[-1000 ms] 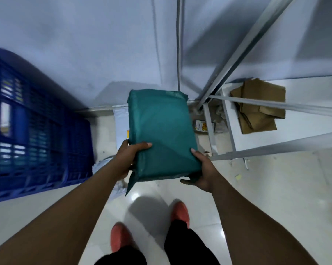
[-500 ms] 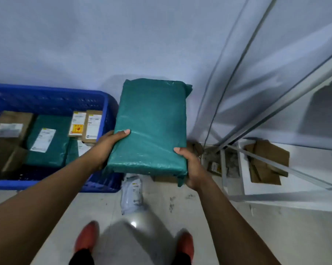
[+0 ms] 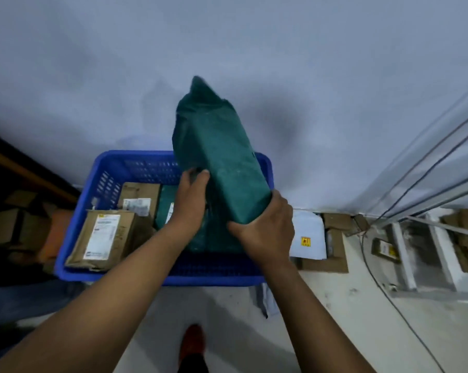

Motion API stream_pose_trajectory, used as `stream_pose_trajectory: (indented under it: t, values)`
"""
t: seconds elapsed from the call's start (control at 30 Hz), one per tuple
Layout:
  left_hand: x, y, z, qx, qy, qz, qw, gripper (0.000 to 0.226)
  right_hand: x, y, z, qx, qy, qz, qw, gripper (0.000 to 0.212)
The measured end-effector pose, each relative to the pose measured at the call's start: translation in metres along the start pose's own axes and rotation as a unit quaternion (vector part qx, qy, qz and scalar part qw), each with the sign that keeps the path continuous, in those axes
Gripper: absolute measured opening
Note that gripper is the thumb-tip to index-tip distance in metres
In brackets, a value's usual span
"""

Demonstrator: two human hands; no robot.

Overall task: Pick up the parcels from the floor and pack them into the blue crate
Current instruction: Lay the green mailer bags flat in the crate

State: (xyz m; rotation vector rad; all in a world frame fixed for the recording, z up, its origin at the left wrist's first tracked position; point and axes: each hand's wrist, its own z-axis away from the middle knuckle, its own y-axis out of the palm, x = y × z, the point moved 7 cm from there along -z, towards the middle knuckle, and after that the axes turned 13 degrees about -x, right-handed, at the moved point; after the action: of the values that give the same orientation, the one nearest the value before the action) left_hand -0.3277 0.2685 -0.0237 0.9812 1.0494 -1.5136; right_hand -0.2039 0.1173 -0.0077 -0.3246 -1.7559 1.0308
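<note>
I hold a large green parcel tilted steeply on end over the right half of the blue crate. My left hand grips its left side and my right hand cups its lower near corner. Inside the crate lie a brown labelled parcel, a second brown box behind it and a green parcel partly hidden by my left arm. On the floor right of the crate lies a white parcel on top of a brown one.
A pale wall runs close behind the crate. A metal rack frame with cardboard under it stands at the right, and a cable trails across the floor. Dark boxes are stacked at the left. My red shoe is below.
My view swung left, so the crate now sits centred below me. The green parcel went from lying flat in my hands to standing steeply on end above the crate's right half.
</note>
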Motion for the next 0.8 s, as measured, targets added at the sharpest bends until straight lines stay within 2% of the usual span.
stream_pose_trajectory:
  t: [0.07,0.13,0.2,0.3,0.37,0.43,0.53,0.6,0.7,0.8]
  values:
    - [0.004,-0.021,-0.012,0.01,-0.079,0.047,0.996,0.053,0.028,0.02,0.016,-0.046,-0.085,0.072,0.993,0.112]
    - [0.01,-0.04,-0.022,-0.011,-0.115,0.05,0.992,0.081,0.049,0.043,0.032,-0.077,-0.167,0.133,0.974,0.108]
    - [0.02,-0.053,-0.03,-0.067,-0.162,0.036,0.984,0.109,0.06,0.063,0.042,-0.074,-0.224,0.186,0.954,0.109]
    - [0.033,-0.069,-0.037,-0.163,-0.208,-0.066,0.962,0.14,0.075,0.089,0.055,-0.045,-0.267,0.232,0.934,0.112]
    - [0.033,-0.074,-0.04,-0.187,-0.227,-0.14,0.945,0.15,0.082,0.1,0.062,-0.037,-0.3,0.238,0.923,0.11]
    - [0.043,-0.078,-0.053,-0.197,-0.261,-0.131,0.936,0.158,0.088,0.109,0.066,-0.032,-0.331,0.246,0.911,0.11]
    - [0.072,-0.082,-0.08,-0.208,-0.288,-0.032,0.934,0.15,0.097,0.114,0.07,-0.016,-0.356,0.288,0.889,0.108]
    - [0.087,-0.083,-0.091,-0.198,-0.292,0.005,0.936,0.141,0.103,0.113,0.072,-0.003,-0.362,0.285,0.887,0.097]
    - [0.065,-0.099,-0.074,-0.174,-0.251,-0.011,0.952,0.138,0.111,0.101,0.065,-0.025,-0.374,0.131,0.918,0.039]
    - [0.052,-0.111,-0.076,-0.114,-0.145,-0.03,0.982,0.125,0.094,0.091,0.029,-0.017,-0.278,0.051,0.959,0.031]
